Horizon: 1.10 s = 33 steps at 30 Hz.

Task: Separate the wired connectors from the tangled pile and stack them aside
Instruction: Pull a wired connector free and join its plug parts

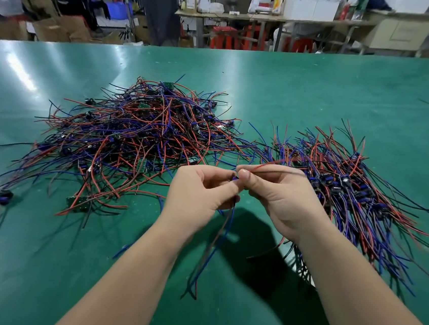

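Okay, your hands meet at centre frame, raised over the green table (321, 94). Your left hand (200, 190) has its fingers curled, thumb and forefinger pinching a wired connector (235, 178). The connector body is mostly hidden between the fingertips. Its leads (221, 232), blue, red and dark, hang below that hand toward bottom centre, blurred.

Your right hand (281, 196) pinches a red wire (266, 165) between thumb and forefinger, with the other fingers curled under. That wire arcs right toward the sorted stack (350, 192). Cannot tell if it belongs to the held piece.

The tangled pile (136, 138) sits left of centre, red, blue and black wires with small green boards mixed in. The stack lies right of centre, just beside your right hand, connectors roughly lined up and wires fanning outward. A stray connector (4, 196) lies at the left edge, apart from the pile. Workbenches and red stools (223, 40) run along the top of the frame.
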Tool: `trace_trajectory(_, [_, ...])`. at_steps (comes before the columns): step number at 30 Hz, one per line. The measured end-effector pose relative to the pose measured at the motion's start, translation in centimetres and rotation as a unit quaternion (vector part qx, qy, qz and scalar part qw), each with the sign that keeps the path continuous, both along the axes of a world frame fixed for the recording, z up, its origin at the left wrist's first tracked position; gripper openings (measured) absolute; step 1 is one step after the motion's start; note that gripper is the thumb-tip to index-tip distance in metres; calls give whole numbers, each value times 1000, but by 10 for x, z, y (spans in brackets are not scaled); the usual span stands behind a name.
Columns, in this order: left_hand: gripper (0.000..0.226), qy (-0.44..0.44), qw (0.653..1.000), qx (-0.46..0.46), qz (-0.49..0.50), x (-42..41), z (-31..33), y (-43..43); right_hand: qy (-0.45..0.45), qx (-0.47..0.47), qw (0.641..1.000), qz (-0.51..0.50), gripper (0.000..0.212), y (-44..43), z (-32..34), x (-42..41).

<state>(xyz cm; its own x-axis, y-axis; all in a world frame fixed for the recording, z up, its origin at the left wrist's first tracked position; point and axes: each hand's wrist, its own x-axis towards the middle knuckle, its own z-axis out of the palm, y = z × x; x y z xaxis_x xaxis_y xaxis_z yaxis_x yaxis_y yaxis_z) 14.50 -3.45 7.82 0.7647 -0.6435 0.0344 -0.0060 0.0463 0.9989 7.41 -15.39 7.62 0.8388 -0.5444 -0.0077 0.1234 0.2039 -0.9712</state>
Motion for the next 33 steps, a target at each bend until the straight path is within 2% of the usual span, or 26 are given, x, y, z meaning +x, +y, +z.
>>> trace_trajectory(2, [10,-21,999,29,-24,-2,-1,-1,28,-50,998,-25,10,-3,-1,-1])
trace_trajectory(5, [15,27,994,43,-97,-1,1,2,43,-96,993,-61,21,-11,3,-5])
trace_trajectory(7, [15,51,982,79,-161,0,3,6,25,-65,992,-101,24,-19,8,-8])
trace_trajectory(12, [16,10,935,148,-322,-5,6,14,-29,41,981,-190,21,-38,20,-18])
trace_trajectory(15, [19,11,930,134,-343,-4,8,17,-50,85,976,-196,16,-39,21,-19])
trace_trajectory(18, [18,0,929,96,-358,0,7,20,-62,93,976,-186,23,-39,23,-15])
trace_trajectory(20, [19,20,938,35,-344,0,7,19,-63,82,982,-161,20,-39,23,-14])
trace_trajectory(22, [24,98,945,-57,-307,1,7,14,-34,17,993,-113,19,-36,22,-15])
trace_trajectory(24, [26,188,935,-159,-256,1,9,10,-15,-71,997,-37,25,-30,20,-18])
trace_trajectory(26, [20,224,936,-210,-173,0,9,5,-43,-96,992,64,28,-21,20,-19])
trace_trajectory(28, [28,208,952,-211,-79,-1,8,0,-75,-73,989,108,27,-12,19,-17])
trace_trajectory(30, [30,168,967,-192,-11,-3,2,-5,-86,-51,993,67,20,-6,17,-12])
trace_trajectory(33, [27,79,982,-173,-10,-9,-4,-8,-89,28,996,4,3,-4,16,-6])
